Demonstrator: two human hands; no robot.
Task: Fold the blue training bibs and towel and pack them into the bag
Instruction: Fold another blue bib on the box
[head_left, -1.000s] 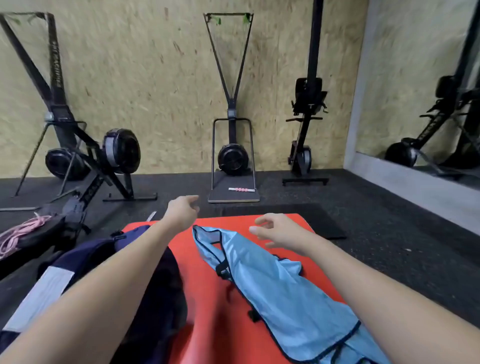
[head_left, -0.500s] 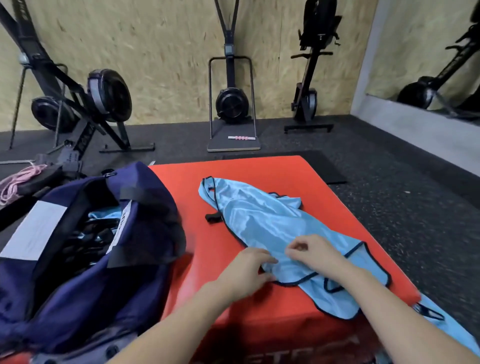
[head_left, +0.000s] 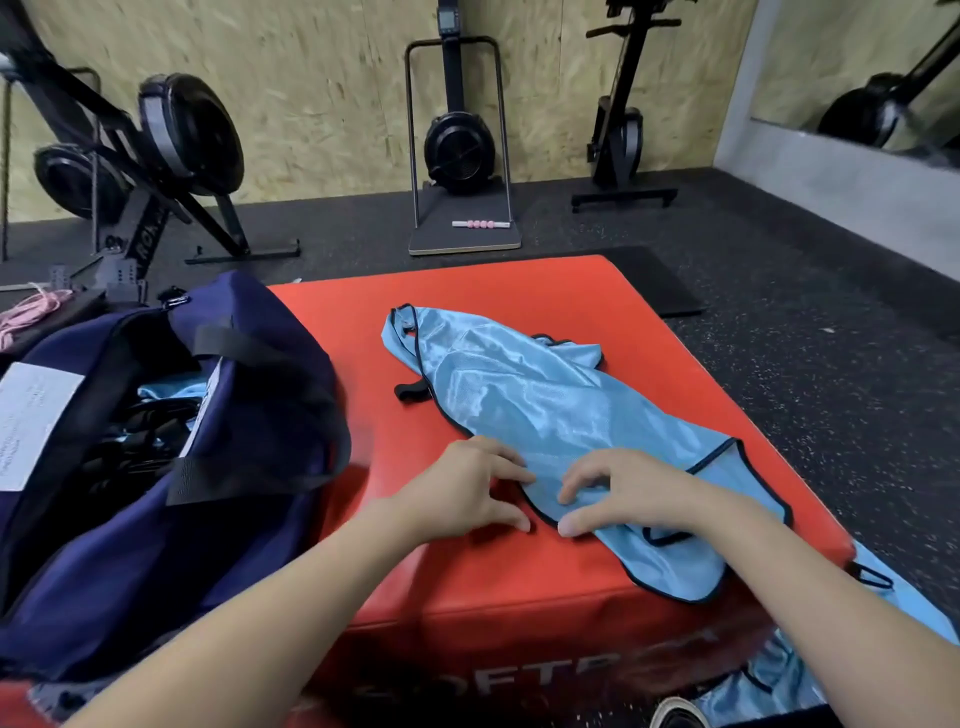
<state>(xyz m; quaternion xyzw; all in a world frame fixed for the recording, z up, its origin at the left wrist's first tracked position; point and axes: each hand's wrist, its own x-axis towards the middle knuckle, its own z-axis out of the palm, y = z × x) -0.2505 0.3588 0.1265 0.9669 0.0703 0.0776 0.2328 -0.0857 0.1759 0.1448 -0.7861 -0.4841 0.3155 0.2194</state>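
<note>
My left hand (head_left: 470, 488) rests near the front of the red padded box (head_left: 519, 571), fingers bent, their tips at the near edge of the blue bib (head_left: 545, 405); whether it pinches the cloth I cannot tell. My right hand (head_left: 618, 491) lies on the same edge just beside it, fingers curled down onto the fabric and the thumb low against the black trim, seemingly gathering it. The bib stretches away from my hands in a loose, wrinkled strip across the box top, a black strap sticking out on its left side. More blue cloth (head_left: 914, 608) hangs off the box's right front corner toward the floor. To my left the navy bag (head_left: 156, 493) sits open, touching the box, with blue fabric and dark straps inside. Beyond, on the dark rubber floor (head_left: 805, 364), rowing machines (head_left: 171, 156) stand along the chipboard wall, and a pink roller (head_left: 480, 224) lies on a footboard.
</note>
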